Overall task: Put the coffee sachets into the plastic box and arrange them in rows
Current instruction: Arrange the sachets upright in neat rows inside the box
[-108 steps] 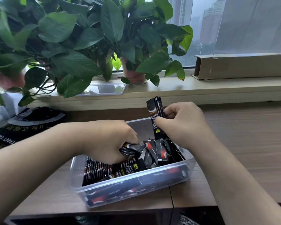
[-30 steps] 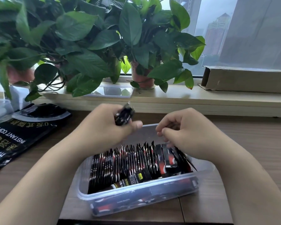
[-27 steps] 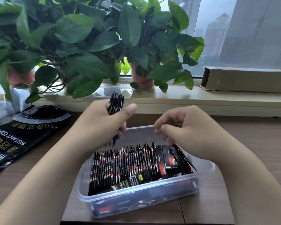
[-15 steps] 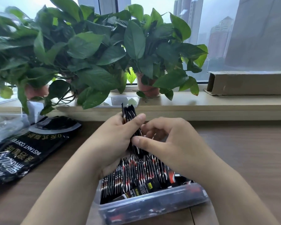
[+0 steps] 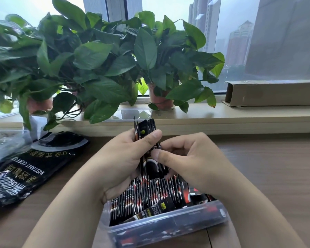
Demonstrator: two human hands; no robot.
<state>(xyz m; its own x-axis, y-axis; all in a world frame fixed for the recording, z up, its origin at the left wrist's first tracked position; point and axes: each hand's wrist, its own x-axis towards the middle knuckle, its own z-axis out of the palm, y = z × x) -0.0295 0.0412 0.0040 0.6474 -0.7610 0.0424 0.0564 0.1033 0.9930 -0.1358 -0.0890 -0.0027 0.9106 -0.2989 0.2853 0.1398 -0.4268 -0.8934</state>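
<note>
A clear plastic box (image 5: 168, 228) sits near the table's front edge, holding several black-and-red coffee sachets (image 5: 147, 196) standing on edge in a row. Just above the box, my left hand (image 5: 122, 158) grips a small upright bundle of sachets (image 5: 148, 140). My right hand (image 5: 190, 161) meets it from the right, thumb and fingers pinching the lower part of the same bundle. The box's far half is hidden behind both hands.
A black instant coffee bag (image 5: 25, 165) lies flat at the left, beside a crumpled clear plastic wrap (image 5: 5, 145). Potted plants (image 5: 97, 65) and a clear lid (image 5: 131, 113) stand on the windowsill behind. A long cardboard box (image 5: 272, 93) rests at the sill's right.
My left hand lifted a bundle of sachets out of the box and turned it upright. My right hand left the sachets in the box and took hold of the bundle. The view shifted left.
</note>
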